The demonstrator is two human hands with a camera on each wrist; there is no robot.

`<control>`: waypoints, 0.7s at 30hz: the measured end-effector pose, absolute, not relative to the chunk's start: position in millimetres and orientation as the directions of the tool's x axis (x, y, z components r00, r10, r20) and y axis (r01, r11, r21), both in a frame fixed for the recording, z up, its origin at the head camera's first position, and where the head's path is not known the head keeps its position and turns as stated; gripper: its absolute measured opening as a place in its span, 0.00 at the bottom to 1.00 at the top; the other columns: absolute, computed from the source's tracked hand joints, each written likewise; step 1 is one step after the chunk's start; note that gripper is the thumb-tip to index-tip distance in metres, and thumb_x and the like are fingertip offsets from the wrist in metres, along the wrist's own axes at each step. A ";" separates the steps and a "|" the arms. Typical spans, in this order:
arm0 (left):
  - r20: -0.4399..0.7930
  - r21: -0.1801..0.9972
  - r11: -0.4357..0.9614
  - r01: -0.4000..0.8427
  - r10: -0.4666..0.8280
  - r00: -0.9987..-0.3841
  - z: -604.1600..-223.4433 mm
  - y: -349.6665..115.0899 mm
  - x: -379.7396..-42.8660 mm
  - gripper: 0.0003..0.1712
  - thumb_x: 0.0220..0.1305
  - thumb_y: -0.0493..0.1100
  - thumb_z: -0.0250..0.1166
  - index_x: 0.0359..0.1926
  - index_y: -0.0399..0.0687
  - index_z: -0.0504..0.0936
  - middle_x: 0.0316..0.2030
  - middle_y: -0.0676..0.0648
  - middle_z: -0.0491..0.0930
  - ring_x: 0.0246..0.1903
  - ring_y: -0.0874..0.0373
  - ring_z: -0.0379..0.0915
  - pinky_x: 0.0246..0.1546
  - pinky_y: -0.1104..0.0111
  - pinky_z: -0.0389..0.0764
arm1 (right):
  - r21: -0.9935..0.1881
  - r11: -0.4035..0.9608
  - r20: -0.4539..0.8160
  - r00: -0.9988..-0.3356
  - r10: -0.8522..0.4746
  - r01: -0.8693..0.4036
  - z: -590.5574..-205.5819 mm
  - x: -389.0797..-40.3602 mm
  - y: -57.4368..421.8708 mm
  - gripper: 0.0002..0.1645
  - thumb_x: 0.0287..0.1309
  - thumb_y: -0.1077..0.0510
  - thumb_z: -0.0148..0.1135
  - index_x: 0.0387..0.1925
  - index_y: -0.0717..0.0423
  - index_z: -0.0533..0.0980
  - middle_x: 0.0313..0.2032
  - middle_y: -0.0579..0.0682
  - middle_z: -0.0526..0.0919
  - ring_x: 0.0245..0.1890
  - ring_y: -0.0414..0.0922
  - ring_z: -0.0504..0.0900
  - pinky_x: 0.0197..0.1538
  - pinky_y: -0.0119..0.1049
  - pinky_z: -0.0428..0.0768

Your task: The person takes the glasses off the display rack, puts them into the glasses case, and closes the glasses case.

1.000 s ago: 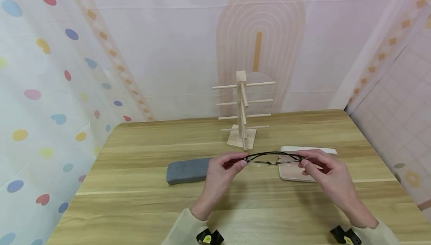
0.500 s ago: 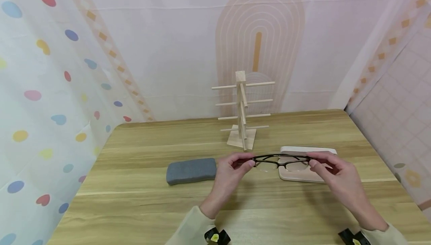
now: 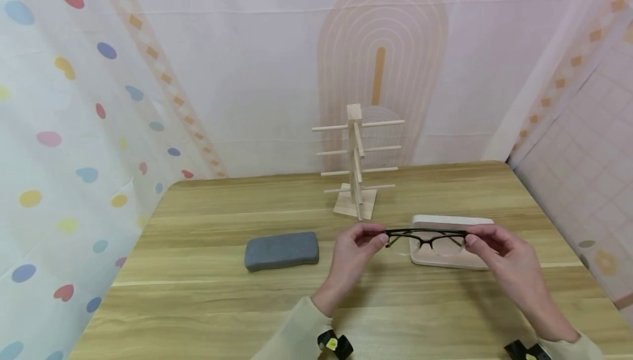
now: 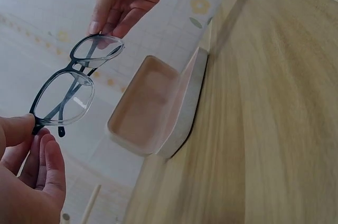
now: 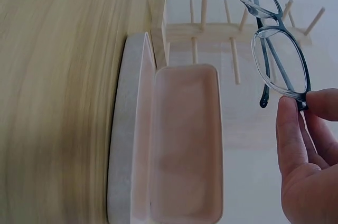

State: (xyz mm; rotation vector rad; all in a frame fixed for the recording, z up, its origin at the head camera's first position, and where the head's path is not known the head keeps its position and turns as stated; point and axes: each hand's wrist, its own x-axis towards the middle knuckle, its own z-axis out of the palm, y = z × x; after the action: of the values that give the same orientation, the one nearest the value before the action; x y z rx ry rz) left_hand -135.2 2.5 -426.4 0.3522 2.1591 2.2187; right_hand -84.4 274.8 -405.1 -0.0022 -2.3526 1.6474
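Note:
A pair of eyeglasses (image 3: pixel 426 242), dark along the top and clear along the lower rims, is held level in the air in the head view. My left hand (image 3: pixel 352 256) pinches one end of the front between thumb and fingers; my right hand (image 3: pixel 511 264) pinches the other end likewise. Both temples are folded behind the lenses, crossing each other in the left wrist view. Below and behind the eyeglasses lies an open glasses case (image 5: pixel 185 145) with a pink lining and a pale outside, its lid raised. The eyeglasses partly overlap that case in the head view.
A wooden peg rack (image 3: pixel 355 156) with several dowels stands toward the back of the wooden table (image 3: pixel 198 305). A shut blue-grey glasses case (image 3: pixel 282 251) lies left of my left hand. Patterned curtains (image 3: pixel 257 74) hang behind and to the left.
Both hands have shifted right and slightly toward me with the eyeglasses. The front has tipped so the lenses now show more fully. The blue-grey case is fully uncovered.

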 end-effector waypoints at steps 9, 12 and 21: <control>0.147 0.989 -0.059 0.139 0.149 -0.978 -434.9 21.5 -139.3 0.09 0.64 0.32 0.72 0.44 0.30 0.86 0.41 0.40 0.86 0.35 0.65 0.81 0.41 0.76 0.82 | -0.930 0.340 0.215 -0.959 0.186 -0.142 -410.3 -89.5 286.5 0.08 0.69 0.65 0.66 0.47 0.64 0.83 0.35 0.35 0.87 0.34 0.32 0.88 0.40 0.22 0.83; 0.151 0.987 -0.069 0.142 0.141 -0.979 -436.5 27.7 -140.2 0.09 0.64 0.31 0.72 0.44 0.30 0.86 0.41 0.40 0.86 0.36 0.64 0.81 0.41 0.76 0.82 | -0.920 0.370 0.212 -0.959 0.189 -0.130 -412.8 -92.3 291.8 0.10 0.69 0.63 0.66 0.48 0.65 0.83 0.36 0.32 0.86 0.34 0.31 0.88 0.40 0.21 0.83; 0.140 0.990 -0.030 0.138 0.113 -0.984 -440.0 43.2 -145.8 0.07 0.62 0.32 0.73 0.42 0.34 0.88 0.39 0.43 0.88 0.34 0.65 0.81 0.40 0.76 0.82 | -0.901 0.413 0.223 -0.958 0.182 -0.131 -417.2 -98.2 303.9 0.11 0.69 0.63 0.66 0.49 0.66 0.83 0.37 0.27 0.85 0.33 0.30 0.87 0.39 0.18 0.80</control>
State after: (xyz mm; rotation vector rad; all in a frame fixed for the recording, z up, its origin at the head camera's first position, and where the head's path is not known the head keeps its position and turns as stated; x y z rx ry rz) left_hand -145.8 43.2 -440.0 0.2849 2.1992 2.2492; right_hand -98.2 303.9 -417.2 -0.0442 -2.3863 1.5609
